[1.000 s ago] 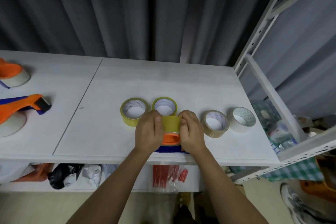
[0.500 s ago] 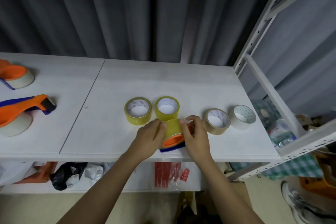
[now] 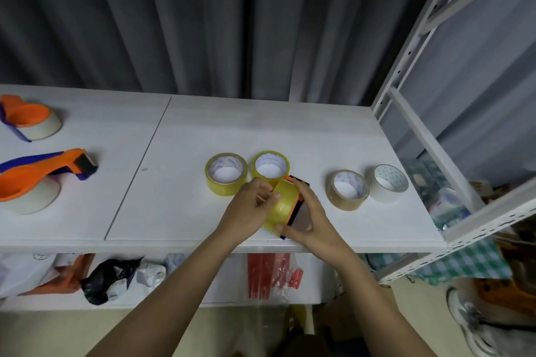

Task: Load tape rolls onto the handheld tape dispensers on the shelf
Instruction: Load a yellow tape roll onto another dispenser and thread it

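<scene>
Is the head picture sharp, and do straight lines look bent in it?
Head view: the yellow tape roll between the left hand and right hand is slightly soft; the white shelf board's edges and upright bow from wide-angle distortion; lighting is even, shadows faint.

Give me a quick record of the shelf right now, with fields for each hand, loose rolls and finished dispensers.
left hand: pinches the yellow tape roll
right hand: grips the orange dispenser holding that roll
loose rolls: four; two yellow, one brown, one white
loaded dispensers: two at shelf's left
shelf: white
</scene>
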The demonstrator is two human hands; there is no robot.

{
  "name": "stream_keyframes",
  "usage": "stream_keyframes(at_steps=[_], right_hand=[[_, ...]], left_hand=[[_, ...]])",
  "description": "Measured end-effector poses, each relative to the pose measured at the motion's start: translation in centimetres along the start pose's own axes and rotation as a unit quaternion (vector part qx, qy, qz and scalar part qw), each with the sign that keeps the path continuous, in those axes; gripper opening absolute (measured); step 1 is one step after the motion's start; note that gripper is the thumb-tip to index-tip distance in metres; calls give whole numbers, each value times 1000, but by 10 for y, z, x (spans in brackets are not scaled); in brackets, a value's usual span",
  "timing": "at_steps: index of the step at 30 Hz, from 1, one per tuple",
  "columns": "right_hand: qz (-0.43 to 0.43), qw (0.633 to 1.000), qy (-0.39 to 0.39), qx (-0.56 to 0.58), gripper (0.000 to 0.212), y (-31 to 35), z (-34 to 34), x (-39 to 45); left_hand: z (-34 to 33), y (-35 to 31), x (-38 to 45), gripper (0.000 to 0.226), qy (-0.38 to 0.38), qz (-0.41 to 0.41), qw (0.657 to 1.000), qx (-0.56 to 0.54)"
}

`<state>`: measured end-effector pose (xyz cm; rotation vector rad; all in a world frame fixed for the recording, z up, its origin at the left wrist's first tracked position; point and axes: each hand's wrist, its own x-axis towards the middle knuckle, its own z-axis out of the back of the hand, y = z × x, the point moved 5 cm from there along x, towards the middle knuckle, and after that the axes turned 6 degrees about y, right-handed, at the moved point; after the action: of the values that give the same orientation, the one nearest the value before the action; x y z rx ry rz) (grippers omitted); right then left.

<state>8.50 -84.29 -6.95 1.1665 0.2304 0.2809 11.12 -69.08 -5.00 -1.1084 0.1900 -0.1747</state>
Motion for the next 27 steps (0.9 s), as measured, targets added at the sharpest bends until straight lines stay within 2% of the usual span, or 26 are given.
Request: stream_keyframes(at_steps=[3, 7, 12, 14, 17, 20, 22, 27], right_hand=[[-8, 1000, 6, -9, 94, -1, 1, 3], [-10, 1000, 5, 5, 96, -4, 6, 8], [-42, 998, 28, 38, 79, -7, 10, 15], [-69, 997, 31, 11, 75, -7, 13, 18], [-85, 995, 7, -48, 75, -9, 13, 18], [39, 990, -82, -107, 63, 4, 6, 3], [85, 983, -114, -116, 50, 6, 3, -6], [51, 986, -119, -107, 37, 7, 13, 3]], left_hand=[[-1, -2, 0, 15, 38, 2, 998, -46], [-2, -8, -4, 44, 113, -27, 989, -93], [-9, -13, -5, 66, 161, -73, 978, -107], [-9, -13, -4, 70, 160, -80, 979, -102], [-5, -11, -1, 64, 140, -79, 984, -81], [-4, -5, 1, 49, 119, -79, 987, -67], [-4, -2, 4, 40, 101, -77, 990, -58], [-4, -2, 14, 22, 76, -67, 994, -40]])
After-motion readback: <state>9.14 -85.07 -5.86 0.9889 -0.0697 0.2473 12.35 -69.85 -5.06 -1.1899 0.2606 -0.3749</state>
